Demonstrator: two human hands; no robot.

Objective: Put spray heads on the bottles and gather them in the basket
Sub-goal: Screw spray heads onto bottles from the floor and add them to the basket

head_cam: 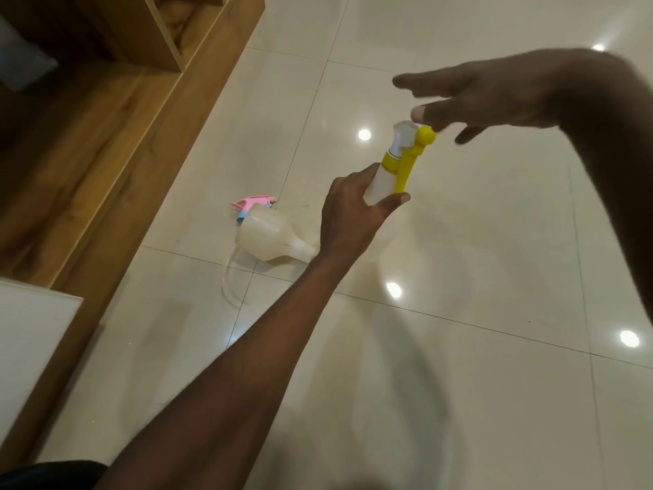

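The left hand (357,206) is gripping a white bottle (380,187) wearing a yellow spray head (410,153); the right hand (494,97) is hovering spread-fingered above, thumb touching its top.

Left forearm extends up from the lower left, its bare left hand (353,210) curled around the body of a white plastic spray bottle with a yellow trigger head (395,171). Right forearm enters from the upper right; bare right hand (487,100) hovers above, fingers (410,81) spread, thumb tip beside the head.
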